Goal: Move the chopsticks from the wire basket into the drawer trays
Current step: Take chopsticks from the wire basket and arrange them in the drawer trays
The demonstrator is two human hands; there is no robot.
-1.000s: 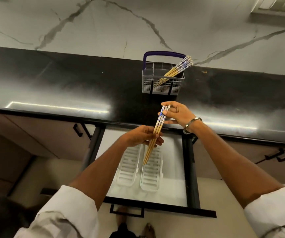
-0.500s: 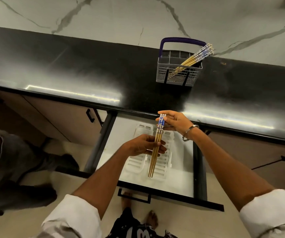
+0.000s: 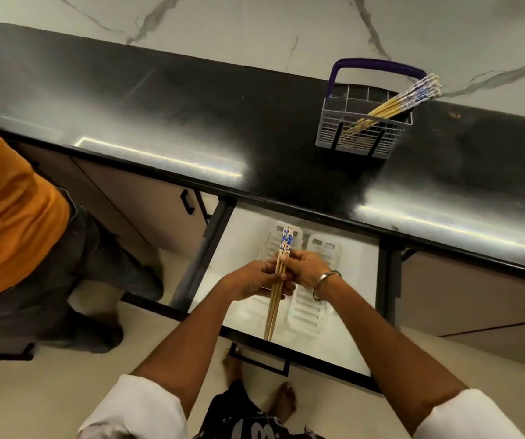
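A small bundle of wooden chopsticks (image 3: 274, 307) with blue-and-white patterned tops is held over the open drawer (image 3: 359, 340). My left hand (image 3: 254, 278) grips the bundle at its middle, and my right hand (image 3: 306, 268) pinches it just above. Two white slotted trays lie side by side in the drawer; the right tray (image 3: 307, 315) shows most, the left tray (image 3: 272, 240) is largely hidden by my hands. The grey wire basket (image 3: 362, 134) with a purple handle stands on the black counter, holding several more chopsticks (image 3: 400, 101) that lean to the right.
The black counter (image 3: 191, 128) runs across the view, with a marble wall behind it. A person in an orange top (image 3: 4, 217) stands at the left beside the drawer. My bare feet (image 3: 283, 400) are below the drawer front.
Both hands have come down and toward me with the bundle, from the counter edge to over the trays. The view has shifted, and a person at the left has come into sight.
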